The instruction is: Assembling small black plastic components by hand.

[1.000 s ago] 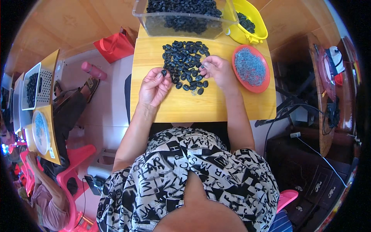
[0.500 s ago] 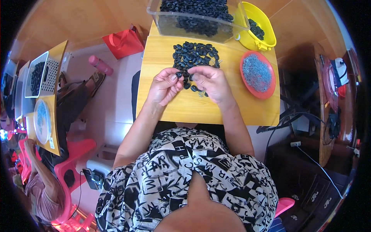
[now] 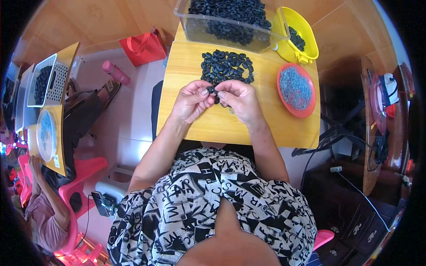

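My left hand [image 3: 193, 101] is closed, pinching a small round black part [image 3: 211, 90] between thumb and forefinger. My right hand [image 3: 238, 98] is closed too, its thumb and fingertip meeting that part from the other side. Whether the right fingers hold a separate piece is too small to make out. Both hands are together above the yellow table [image 3: 186, 128], at the near edge of a pile of black parts [image 3: 226, 64]. A few more of these parts lie partly hidden beneath my fingers.
Behind the pile stands a clear plastic bin [image 3: 230, 35] full of black parts. A yellow basin [image 3: 306, 31] is beside it, and a red plate [image 3: 298, 111] of thin metal pieces lies right. At left, a person sits by another table [image 3: 66, 66] with a white basket [image 3: 57, 82].
My hands have come together. The right hand has moved left, so its fingertips now meet the black part in my left hand; before, there was a gap between them.
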### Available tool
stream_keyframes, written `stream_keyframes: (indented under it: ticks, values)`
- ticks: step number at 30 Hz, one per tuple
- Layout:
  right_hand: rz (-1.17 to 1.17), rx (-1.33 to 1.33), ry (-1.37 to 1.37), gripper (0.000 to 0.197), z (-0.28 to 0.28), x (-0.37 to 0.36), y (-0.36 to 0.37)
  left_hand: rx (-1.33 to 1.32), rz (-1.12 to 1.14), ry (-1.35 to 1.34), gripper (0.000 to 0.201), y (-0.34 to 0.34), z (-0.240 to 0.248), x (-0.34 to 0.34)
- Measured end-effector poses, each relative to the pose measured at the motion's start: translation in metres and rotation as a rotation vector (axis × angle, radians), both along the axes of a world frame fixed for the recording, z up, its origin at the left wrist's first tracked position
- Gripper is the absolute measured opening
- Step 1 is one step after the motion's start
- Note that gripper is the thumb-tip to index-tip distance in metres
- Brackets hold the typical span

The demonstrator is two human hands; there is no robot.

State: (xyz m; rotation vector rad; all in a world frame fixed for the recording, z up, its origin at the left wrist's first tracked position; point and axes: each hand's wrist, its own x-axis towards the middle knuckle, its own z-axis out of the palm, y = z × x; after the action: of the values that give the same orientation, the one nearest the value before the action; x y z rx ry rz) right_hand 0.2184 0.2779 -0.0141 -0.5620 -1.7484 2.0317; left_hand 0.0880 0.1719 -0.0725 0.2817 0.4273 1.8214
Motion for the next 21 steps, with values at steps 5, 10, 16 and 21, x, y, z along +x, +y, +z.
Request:
stream_keyframes:
  ticks: [5, 10, 16, 21]
  values:
    - [-0.023, -0.026, 0.01, 0.01, 0.005, -0.004, 0.001, -0.033, 0.01, 0.053, 0.018, -0.001, 0.002, 0.001]
    - [0.006, 0.134, -0.097, 0.01, -0.004, -0.004, 0.007, -0.083, 0.032, 0.144, 0.018, 0.0, 0.003, 0.005]
    - [0.038, 0.197, -0.162, 0.01, -0.007, -0.003, 0.011, -0.183, 0.211, 0.448, 0.015, 0.003, -0.004, 0.014]
    - [0.029, 0.286, -0.201, 0.01, -0.006, -0.004, 0.008, -0.25, 0.237, 0.651, 0.01, 0.004, -0.006, 0.016]
